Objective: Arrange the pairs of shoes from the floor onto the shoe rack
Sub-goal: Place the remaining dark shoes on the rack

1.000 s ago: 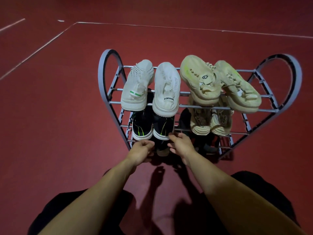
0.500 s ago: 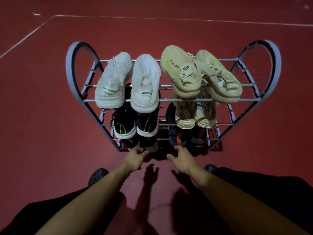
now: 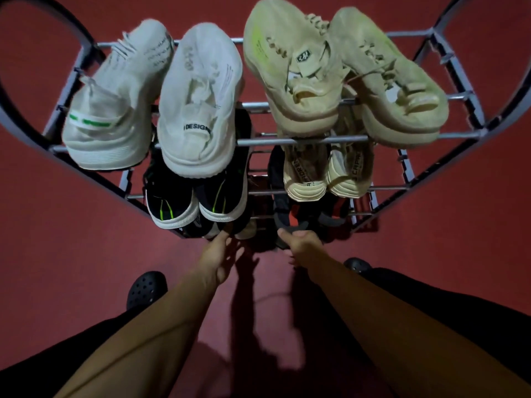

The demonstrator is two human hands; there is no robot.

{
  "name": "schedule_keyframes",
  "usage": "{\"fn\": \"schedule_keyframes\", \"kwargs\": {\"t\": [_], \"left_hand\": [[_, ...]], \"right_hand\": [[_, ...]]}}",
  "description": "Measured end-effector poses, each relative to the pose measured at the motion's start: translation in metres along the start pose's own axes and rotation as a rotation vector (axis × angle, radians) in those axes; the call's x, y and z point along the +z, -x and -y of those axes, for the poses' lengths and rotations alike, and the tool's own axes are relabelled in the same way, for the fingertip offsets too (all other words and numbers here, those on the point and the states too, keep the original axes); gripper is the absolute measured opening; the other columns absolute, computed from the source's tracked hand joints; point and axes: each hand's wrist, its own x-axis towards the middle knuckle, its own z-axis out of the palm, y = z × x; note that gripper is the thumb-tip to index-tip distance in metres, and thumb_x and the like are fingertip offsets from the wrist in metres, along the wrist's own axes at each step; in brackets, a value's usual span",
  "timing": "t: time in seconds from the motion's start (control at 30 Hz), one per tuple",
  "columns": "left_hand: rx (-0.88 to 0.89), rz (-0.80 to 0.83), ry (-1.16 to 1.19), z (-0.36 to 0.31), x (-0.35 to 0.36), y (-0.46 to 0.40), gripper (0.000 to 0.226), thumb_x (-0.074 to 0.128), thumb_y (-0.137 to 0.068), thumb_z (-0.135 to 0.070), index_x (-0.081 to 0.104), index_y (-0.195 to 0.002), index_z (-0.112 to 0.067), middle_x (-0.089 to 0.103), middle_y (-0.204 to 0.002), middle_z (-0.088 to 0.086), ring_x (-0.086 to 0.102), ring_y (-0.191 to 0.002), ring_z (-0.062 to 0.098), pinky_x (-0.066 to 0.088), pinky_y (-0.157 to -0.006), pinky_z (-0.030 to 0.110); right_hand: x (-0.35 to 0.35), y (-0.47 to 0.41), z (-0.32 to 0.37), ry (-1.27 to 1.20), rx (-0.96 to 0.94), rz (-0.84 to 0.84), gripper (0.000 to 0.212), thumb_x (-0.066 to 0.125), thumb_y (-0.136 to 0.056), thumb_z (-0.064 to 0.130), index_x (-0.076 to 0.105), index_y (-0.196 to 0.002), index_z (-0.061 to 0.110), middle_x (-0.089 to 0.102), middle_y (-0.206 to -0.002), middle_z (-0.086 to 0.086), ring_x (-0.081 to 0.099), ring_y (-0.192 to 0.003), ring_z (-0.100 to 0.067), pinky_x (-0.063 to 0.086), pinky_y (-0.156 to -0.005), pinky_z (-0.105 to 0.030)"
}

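The grey metal shoe rack (image 3: 301, 140) stands on the red floor, filling the upper view. Its top tier bears a white pair (image 3: 198, 110) on the left and a beige pair (image 3: 304, 73) on the right. On the middle tier sit a black pair with green stripes (image 3: 172, 205) and a cream pair (image 3: 307, 179). Dark shoes lie in shadow on the bottom tier. My left hand (image 3: 221, 254) touches the heel of a dark shoe (image 3: 238, 228) there with straight fingers. My right hand (image 3: 298, 245) grips the heel of a black-and-red shoe (image 3: 287, 219).
I wear black clogs, the left one (image 3: 146, 288) and the right one (image 3: 357, 264), on the floor just below the rack's front. The rack's curved side frames (image 3: 17, 122) reach out on both sides. Red floor (image 3: 71, 239) surrounds it.
The view has come much closer to the rack. Both hands dropped from the middle tier to the bottom tier, and my right hand closed round the black-and-red shoe's heel.
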Motion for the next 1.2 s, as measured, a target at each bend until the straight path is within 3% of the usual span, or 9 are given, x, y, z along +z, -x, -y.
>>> {"fn": "schedule_keyframes", "kwargs": {"t": [0.1, 0.23, 0.33, 0.5, 0.6, 0.7, 0.8, 1.07, 1.2], "left_hand": [[0.021, 0.026, 0.009, 0.004, 0.000, -0.012, 0.035, 0.064, -0.097, -0.033, 0.065, -0.127, -0.015, 0.071, -0.121, 0.003, 0.067, -0.103, 0.012, 0.055, -0.088, 0.028], [-0.005, 0.072, -0.056, 0.013, 0.003, -0.022, 0.042, 0.064, -0.096, -0.037, 0.062, -0.132, -0.015, 0.070, -0.126, 0.001, 0.064, -0.119, 0.017, 0.055, -0.087, 0.029], [0.075, 0.084, -0.012, 0.011, 0.007, -0.023, 0.041, 0.058, -0.100, -0.035, 0.059, -0.136, -0.016, 0.072, -0.123, 0.000, 0.070, -0.106, 0.011, 0.053, -0.083, 0.028], [0.130, 0.023, 0.012, 0.013, 0.007, -0.027, 0.038, 0.059, -0.101, -0.025, 0.058, -0.136, -0.012, 0.070, -0.128, 0.007, 0.071, -0.099, 0.015, 0.053, -0.084, 0.031], [0.109, 0.023, -0.025, 0.011, 0.004, -0.022, 0.033, 0.056, -0.103, -0.018, 0.059, -0.134, -0.010, 0.073, -0.120, 0.005, 0.072, -0.089, 0.012, 0.054, -0.077, 0.028], [0.067, 0.037, -0.048, 0.008, 0.005, -0.008, 0.021, 0.052, -0.104, -0.013, 0.063, -0.121, -0.011, 0.073, -0.112, 0.003, 0.070, -0.089, 0.010, 0.055, -0.069, 0.022], [-0.012, 0.092, -0.125, 0.010, 0.011, 0.012, 0.012, 0.058, -0.101, -0.012, 0.069, -0.104, -0.011, 0.074, -0.107, 0.005, 0.071, -0.079, 0.007, 0.055, -0.063, 0.019], [-0.171, 0.385, -0.403, 0.020, -0.029, 0.048, 0.025, 0.077, -0.086, -0.028, 0.076, -0.109, -0.021, 0.075, -0.117, 0.004, 0.069, -0.111, 0.017, 0.056, -0.096, 0.033], [-0.129, 0.111, -0.247, -0.007, -0.049, 0.030, 0.045, 0.068, -0.088, -0.051, 0.067, -0.118, -0.018, 0.066, -0.123, 0.001, 0.064, -0.107, 0.014, 0.056, -0.077, 0.027]], "right_hand": [[-0.006, -0.009, -0.002, -0.185, 0.100, -0.002, 0.053, 0.074, -0.079, 0.052, 0.067, -0.087, 0.000, 0.057, -0.072, -0.010, 0.056, -0.053, -0.020, 0.041, -0.048, -0.025], [-0.013, -0.019, -0.001, -0.453, 0.175, -0.005, 0.064, 0.087, -0.057, 0.063, 0.055, -0.091, 0.020, 0.047, -0.061, 0.006, 0.047, -0.040, -0.012, 0.040, -0.043, -0.024], [-0.017, -0.025, -0.001, -0.583, 0.132, 0.044, 0.047, 0.081, -0.076, 0.050, 0.055, -0.094, 0.015, 0.046, -0.049, 0.010, 0.047, -0.035, -0.006, 0.035, -0.040, -0.023], [-0.015, -0.027, -0.003, -0.590, 0.152, 0.101, 0.040, 0.068, -0.093, 0.031, 0.047, -0.118, 0.007, 0.054, -0.083, -0.009, 0.052, -0.036, -0.005, 0.036, -0.034, -0.021], [-0.011, -0.024, -0.001, -0.553, 0.162, 0.044, 0.071, 0.073, -0.088, 0.038, 0.042, -0.139, -0.001, 0.059, -0.128, -0.022, 0.068, -0.061, -0.018, 0.045, -0.040, -0.023], [-0.007, -0.019, -0.002, -0.538, 0.185, 0.060, 0.061, 0.072, -0.087, 0.043, 0.050, -0.133, 0.009, 0.061, -0.120, -0.013, 0.071, -0.099, -0.029, 0.054, -0.058, -0.030], [0.010, -0.008, -0.001, -0.476, 0.220, 0.255, 0.039, 0.073, -0.083, 0.047, 0.057, -0.108, 0.022, 0.060, -0.092, -0.004, 0.071, -0.078, -0.017, 0.054, -0.066, -0.030], [0.051, 0.009, -0.002, -0.394, 0.103, 0.158, 0.031, 0.073, -0.089, 0.022, 0.067, -0.114, 0.005, 0.072, -0.114, -0.019, 0.071, -0.097, -0.033, 0.060, -0.079, -0.049], [0.039, 0.015, -0.009, -0.441, 0.081, 0.269, 0.027, 0.065, -0.096, 0.021, 0.064, -0.120, 0.011, 0.072, -0.117, -0.015, 0.071, -0.105, -0.030, 0.060, -0.085, -0.045]]}}
